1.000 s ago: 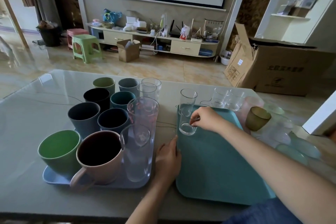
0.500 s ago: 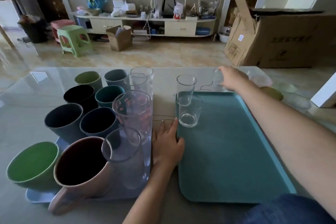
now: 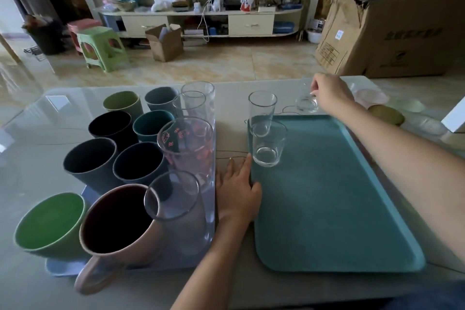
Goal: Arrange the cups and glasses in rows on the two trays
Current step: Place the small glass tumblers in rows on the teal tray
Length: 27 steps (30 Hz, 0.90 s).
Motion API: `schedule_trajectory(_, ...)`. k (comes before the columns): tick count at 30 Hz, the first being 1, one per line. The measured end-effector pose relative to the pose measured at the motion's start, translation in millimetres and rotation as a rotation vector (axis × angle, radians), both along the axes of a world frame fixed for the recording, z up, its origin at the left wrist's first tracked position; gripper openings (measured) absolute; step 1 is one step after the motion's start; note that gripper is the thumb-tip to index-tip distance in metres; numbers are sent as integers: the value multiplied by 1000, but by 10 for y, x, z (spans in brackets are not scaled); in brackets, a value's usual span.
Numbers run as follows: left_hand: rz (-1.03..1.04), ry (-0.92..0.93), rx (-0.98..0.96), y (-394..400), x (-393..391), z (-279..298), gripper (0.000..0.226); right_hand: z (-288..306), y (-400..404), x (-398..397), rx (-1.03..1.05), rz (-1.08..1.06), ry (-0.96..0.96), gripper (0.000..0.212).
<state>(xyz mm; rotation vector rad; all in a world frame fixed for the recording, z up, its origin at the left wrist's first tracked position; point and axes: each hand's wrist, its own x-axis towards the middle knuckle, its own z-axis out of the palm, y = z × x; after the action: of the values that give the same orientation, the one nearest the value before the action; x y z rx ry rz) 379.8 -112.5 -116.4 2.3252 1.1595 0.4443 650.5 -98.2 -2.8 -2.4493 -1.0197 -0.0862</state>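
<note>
The right hand [image 3: 327, 93] covers the near rim of a small glass [image 3: 305, 103], so how its fingers close on it cannot be made out. Both forearms run off the bottom edge. The blue tray [image 3: 63, 265] is almost wholly hidden under cups; only its near corner shows. Right of the hand, pale cups [image 3: 372, 97] on the desk [image 3: 25, 171] are blurred. The box [image 3: 407, 33] is cut by the right edge, its print unreadable.

Left hand [image 3: 237, 192] lies flat, palm down, fingers straight and extended forward, forearm entering from the lower edge. Right arm is stretched forward and across; right hand [image 3: 328, 93] has its fingers curled in a pinching grip, knuckles uppermost.
</note>
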Motion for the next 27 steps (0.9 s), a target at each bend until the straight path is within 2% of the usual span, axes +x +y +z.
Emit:
schedule_trajectory(3, 4, -2, -25, -42, -42, 74, 73, 188, -399, -230, -96, 120, -110, 3)
schedule_trajectory(8, -24, 41, 9, -164, -128, 89, 64, 382, -1251, -841, -236, 182, -68, 7)
schedule_trajectory(11, -86, 73, 22, -256, -222, 13, 68, 335, -1486, -1117, -174, 242, 21, 11)
schedule_trajectory(13, -83, 61, 40, -332, -278, -29, 72, 303, -1512, -1258, -137, 306, 91, 13)
schedule_trajectory(18, -36, 23, 99, -376, -299, -58, 92, 209, -1314, -1558, -191, 476, 41, 13)
schedule_trajectory(27, -13, 10, 92, -363, -283, -21, 92, 24, -1120, -1635, -314, 569, 44, 31)
